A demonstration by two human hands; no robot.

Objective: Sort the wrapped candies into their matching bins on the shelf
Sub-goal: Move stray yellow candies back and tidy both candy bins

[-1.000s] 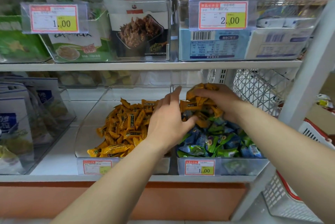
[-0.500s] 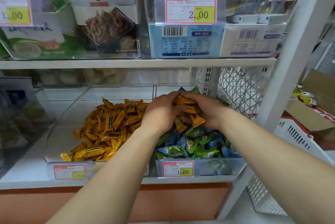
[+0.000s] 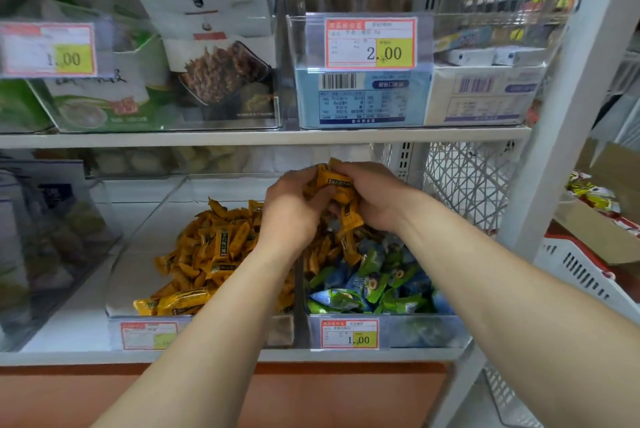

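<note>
Our left hand [image 3: 294,211] and right hand [image 3: 375,200] squeeze a bunch of orange wrapped candies [image 3: 335,185]; our hands hide most of them.

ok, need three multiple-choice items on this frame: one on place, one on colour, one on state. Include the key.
1. Where is the held bunch of orange candies?
A. lying in the left bin
B. above the back of the right bin
C. lying at the front of the right bin

2. What colour are the loose candies heaped in the left bin?
A. orange
B. red
C. white

3. How are the left hand and right hand engaged?
A. both flat and empty
B. only the right grips
C. both grip the bunch

Key:
1 B: the bunch is raised over the rear of the bin that holds the green and blue candies.
2 A: every wrapper in that heap is orange.
3 C: fingers of both hands curl round the wrappers.
</note>
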